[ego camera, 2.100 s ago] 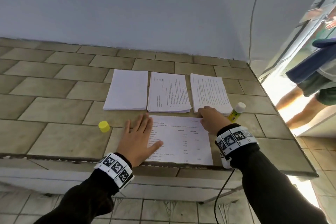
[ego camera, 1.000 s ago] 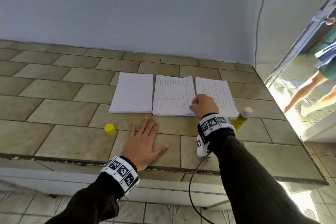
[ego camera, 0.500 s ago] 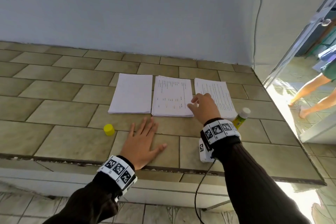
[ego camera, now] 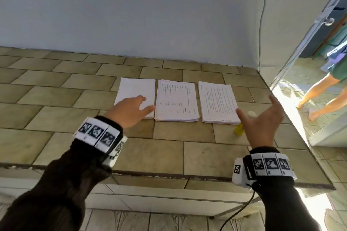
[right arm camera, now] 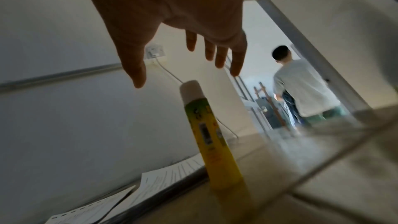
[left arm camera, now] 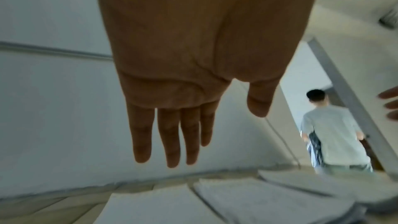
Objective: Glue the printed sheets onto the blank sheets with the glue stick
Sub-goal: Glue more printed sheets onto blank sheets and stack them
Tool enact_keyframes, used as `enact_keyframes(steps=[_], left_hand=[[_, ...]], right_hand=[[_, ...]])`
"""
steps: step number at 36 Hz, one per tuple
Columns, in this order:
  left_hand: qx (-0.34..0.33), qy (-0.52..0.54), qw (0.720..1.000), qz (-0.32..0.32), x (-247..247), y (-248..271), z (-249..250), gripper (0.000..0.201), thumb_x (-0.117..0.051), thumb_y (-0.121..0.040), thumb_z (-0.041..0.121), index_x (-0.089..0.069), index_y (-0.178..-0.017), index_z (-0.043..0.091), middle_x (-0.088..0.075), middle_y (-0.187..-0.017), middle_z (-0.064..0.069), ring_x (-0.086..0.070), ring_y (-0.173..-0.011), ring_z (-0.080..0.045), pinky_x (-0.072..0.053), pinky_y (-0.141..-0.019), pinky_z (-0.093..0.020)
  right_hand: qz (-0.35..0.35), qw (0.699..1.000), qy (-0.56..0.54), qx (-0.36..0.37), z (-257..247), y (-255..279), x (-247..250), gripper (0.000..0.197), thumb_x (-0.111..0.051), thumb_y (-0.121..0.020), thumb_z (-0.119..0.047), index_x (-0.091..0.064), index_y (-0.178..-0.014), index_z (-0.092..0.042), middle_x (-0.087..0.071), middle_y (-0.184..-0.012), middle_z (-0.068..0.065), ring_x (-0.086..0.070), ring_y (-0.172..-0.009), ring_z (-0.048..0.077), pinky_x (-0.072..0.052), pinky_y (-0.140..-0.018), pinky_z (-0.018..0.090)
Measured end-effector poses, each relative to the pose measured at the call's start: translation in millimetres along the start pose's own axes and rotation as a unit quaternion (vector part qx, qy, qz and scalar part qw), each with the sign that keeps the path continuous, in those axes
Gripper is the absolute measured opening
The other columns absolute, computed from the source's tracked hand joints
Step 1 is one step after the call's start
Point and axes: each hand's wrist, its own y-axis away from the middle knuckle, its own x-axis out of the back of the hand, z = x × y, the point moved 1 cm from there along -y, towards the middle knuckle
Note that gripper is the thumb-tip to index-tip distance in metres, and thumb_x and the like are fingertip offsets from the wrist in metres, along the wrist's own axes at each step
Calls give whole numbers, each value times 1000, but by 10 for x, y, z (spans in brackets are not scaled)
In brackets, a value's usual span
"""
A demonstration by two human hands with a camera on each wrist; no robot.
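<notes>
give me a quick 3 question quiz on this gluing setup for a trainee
1. True or false: the right hand already grips the glue stick.
2. Which stack does the left hand reach over? A) blank stack B) middle printed stack C) right printed stack
3. Fill in: the glue stick stands upright on the tiled counter with its cap ____.

Key
1. False: the hand is spread open above the stick, not touching it.
2. A: its fingers are over the blank stack, left of the middle printed stack and the right printed stack.
3. Off: the white glue tip is bare.
</notes>
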Motion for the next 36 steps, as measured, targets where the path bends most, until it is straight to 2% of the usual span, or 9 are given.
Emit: enact_keyframes(steps=[4,8,13,16,19,24,29,33,36], left_hand=[[67,-76,995,8,-105,-456,-95,62,-38,-101,51,-41,-142,6,-49,-142,-14,-48,-128,-30,-40,-103,-40],[121,-129,984,-1,-207,-685,-211,63,-45,-97,56,-47,-132,4,-56,-131,-17,-55,-117,-33,-45,-92,-38],[145,-151,978,-21,-312,-801,-342,73,-55,-88,64,-44,-135,9,-55,-133,-14,-56,-117,-31,-45,-88,-36],[136,-175,975,-31,-403,-804,-391,73,-56,-86,67,-46,-134,12,-56,-129,-12,-57,-113,-30,-46,-88,-36],[116,-197,973,-10,-450,-780,-410,69,-56,-84,68,-50,-127,15,-59,-120,-11,-59,-105,-30,-49,-87,-37],[91,-187,978,1,-407,-775,-442,56,-52,-94,56,-51,-134,16,-60,-128,-9,-58,-113,-28,-47,-94,-36],[102,-132,986,11,-373,-768,-483,58,-42,-98,56,-47,-142,18,-50,-144,-8,-50,-127,-29,-39,-102,-36],[104,-67,991,43,-292,-758,-500,58,-30,-100,58,-55,-128,13,-58,-134,-12,-55,-115,-32,-40,-89,-37],[108,-33,990,89,-188,-693,-485,60,-27,-101,57,-49,-135,12,-56,-134,-15,-55,-116,-35,-42,-91,-41]], right_hand=[[-82,988,-57,-121,193,-14,-49,87,-79,-77,-25,-26,-143,-9,-41,-143,15,-42,-131,31,-38,-108,44],[-159,969,-56,-178,222,33,-111,75,-74,-83,-22,-29,-141,-7,-49,-136,17,-50,-124,32,-40,-102,42],[-199,963,-11,-182,220,77,-154,56,-65,-91,-20,-38,-137,-6,-52,-130,16,-50,-118,32,-38,-90,36],[-200,964,7,-176,230,83,-160,49,-62,-92,-19,-42,-135,-7,-54,-130,16,-50,-120,33,-40,-96,40],[-206,963,15,-171,218,84,-162,45,-60,-94,-17,-45,-135,-8,-54,-132,15,-50,-121,33,-39,-99,41],[-207,964,16,-168,190,96,-154,46,-58,-95,-17,-44,-138,-9,-53,-134,15,-48,-125,32,-37,-103,42],[-212,963,20,-168,175,110,-154,46,-57,-96,-16,-42,-139,-9,-53,-134,15,-48,-125,33,-37,-103,42],[-219,961,33,-163,176,101,-152,42,-55,-96,-16,-43,-136,-8,-54,-131,16,-50,-121,34,-39,-99,42],[-218,961,33,-164,173,104,-149,42,-55,-96,-15,-44,-136,-8,-55,-130,16,-50,-121,33,-39,-100,42]])
